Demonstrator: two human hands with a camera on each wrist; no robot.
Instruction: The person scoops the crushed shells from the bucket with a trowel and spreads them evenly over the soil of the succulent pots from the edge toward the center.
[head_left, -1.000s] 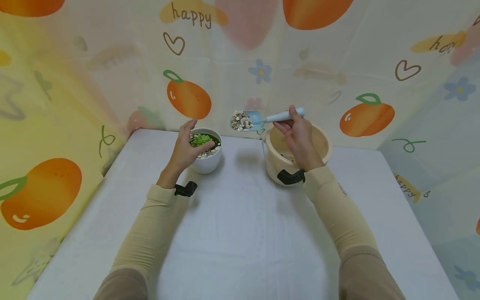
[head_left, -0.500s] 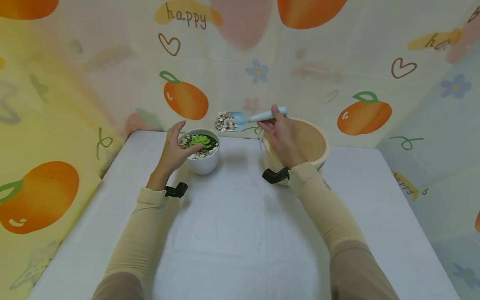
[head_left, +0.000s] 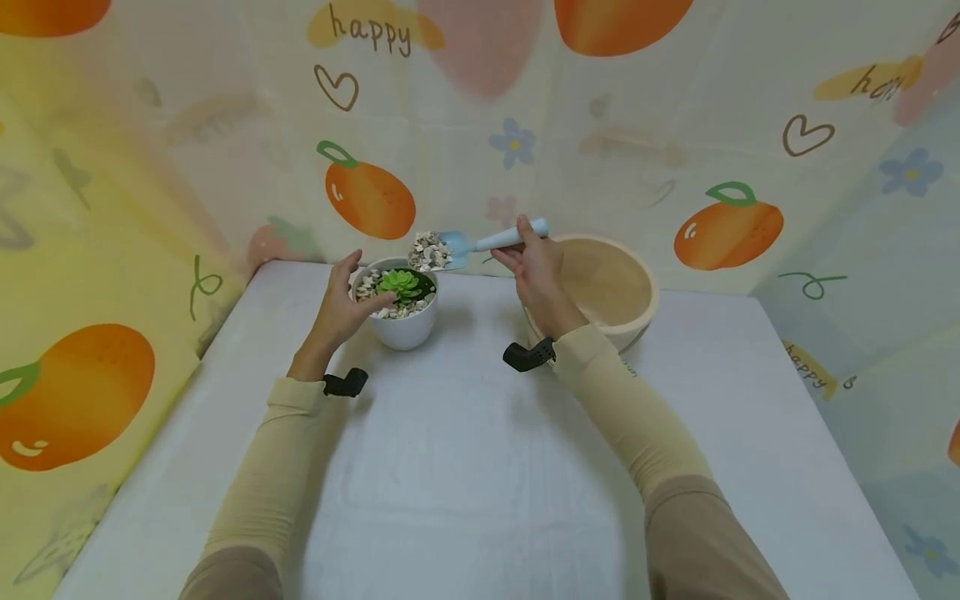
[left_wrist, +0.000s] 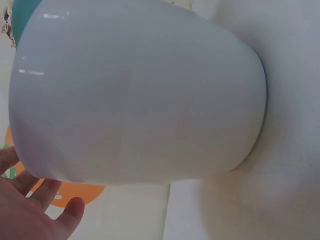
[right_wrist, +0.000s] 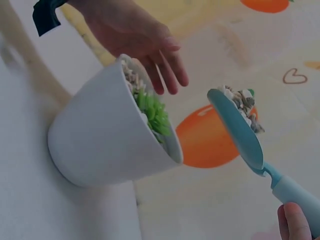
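Note:
My right hand (head_left: 536,275) grips the light blue handle of a small trowel (head_left: 457,247). Its scoop carries a heap of white and grey pebbles (head_left: 429,252), held above the far right rim of a white flower pot (head_left: 405,332). In the pot a green succulent (head_left: 400,285) stands among pebbles, with dark soil showing at the right side. My left hand (head_left: 336,311) is at the pot's left side, fingers and thumb spread around the rim. In the right wrist view the loaded scoop is apart from the pot, level with its opening.
A large cream-coloured round container (head_left: 618,283) stands to the right, partly behind my right hand. Both stand near the back of a table with a white cloth (head_left: 450,467). A printed curtain (head_left: 600,108) with oranges rises directly behind.
The right hand has moved left with the loaded trowel, from near the cream container to over the pot's edge. The left hand stays by the pot.

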